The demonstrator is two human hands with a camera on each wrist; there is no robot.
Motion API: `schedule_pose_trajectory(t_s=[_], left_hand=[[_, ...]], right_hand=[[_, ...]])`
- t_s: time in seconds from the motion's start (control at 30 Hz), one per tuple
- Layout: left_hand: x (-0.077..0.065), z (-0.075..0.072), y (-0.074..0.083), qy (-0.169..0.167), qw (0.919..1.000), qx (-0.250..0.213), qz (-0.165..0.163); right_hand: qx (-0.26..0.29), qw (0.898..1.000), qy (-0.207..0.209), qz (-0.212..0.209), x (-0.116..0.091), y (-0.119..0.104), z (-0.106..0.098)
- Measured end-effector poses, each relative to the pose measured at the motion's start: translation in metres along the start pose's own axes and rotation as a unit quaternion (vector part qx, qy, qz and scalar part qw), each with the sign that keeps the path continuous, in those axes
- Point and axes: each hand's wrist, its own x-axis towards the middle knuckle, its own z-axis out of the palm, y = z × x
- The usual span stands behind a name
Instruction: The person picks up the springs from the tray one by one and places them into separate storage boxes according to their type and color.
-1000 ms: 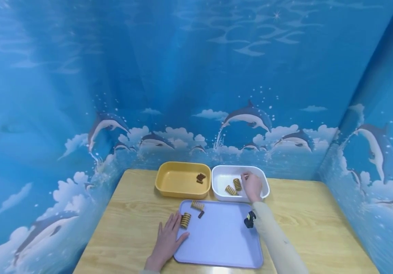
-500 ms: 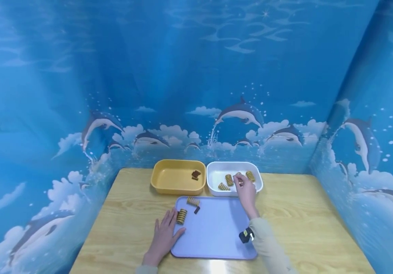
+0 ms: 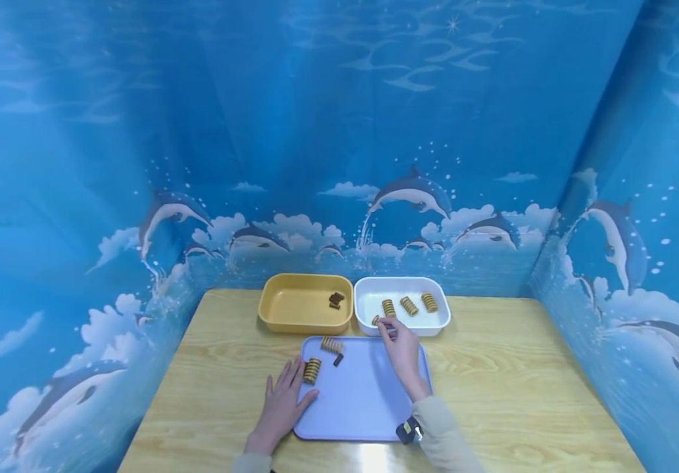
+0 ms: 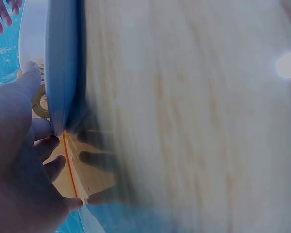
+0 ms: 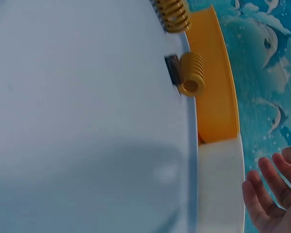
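1 coil (image 3: 376,320) lies in the white bin (image 3: 388,286), right at the right hand (image 3: 401,353); I cannot tell if that hand pinches it. 3 more coils (image 3: 409,305) lie beyond that hand. The left hand (image 3: 281,404), spread wide, rests at the edge of the lilac tray (image 3: 365,407), beside 2 other coils (image 3: 311,371). Past them, the yellow bin (image 3: 294,309) holds brown blocks (image 3: 336,299).
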Motion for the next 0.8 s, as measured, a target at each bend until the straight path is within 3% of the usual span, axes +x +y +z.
schedule_pose_trajectory(t_s=[0.23, 0.37, 0.6, 0.8], left_hand=[[0.000, 0.000, -0.002, 0.007, 1.0000, 0.003, 0.005], [-0.001, 0.000, -0.001, 0.014, 0.9998, 0.003, 0.013], [-0.001, -0.001, -0.001, 0.016, 0.9997, 0.006, 0.019], [0.000, 0.001, -0.003, 0.018, 0.9996, 0.003, 0.020]], right_hand=[[0.018, 0.998, -0.052, -0.013, -0.017, -0.014, 0.024], [0.020, 0.994, -0.093, -0.056, -0.026, -0.016, 0.037], [-0.033, 0.972, -0.155, -0.174, -0.035, -0.009, 0.053], [-0.090, 0.957, -0.177, -0.212, -0.037, -0.004, 0.059]])
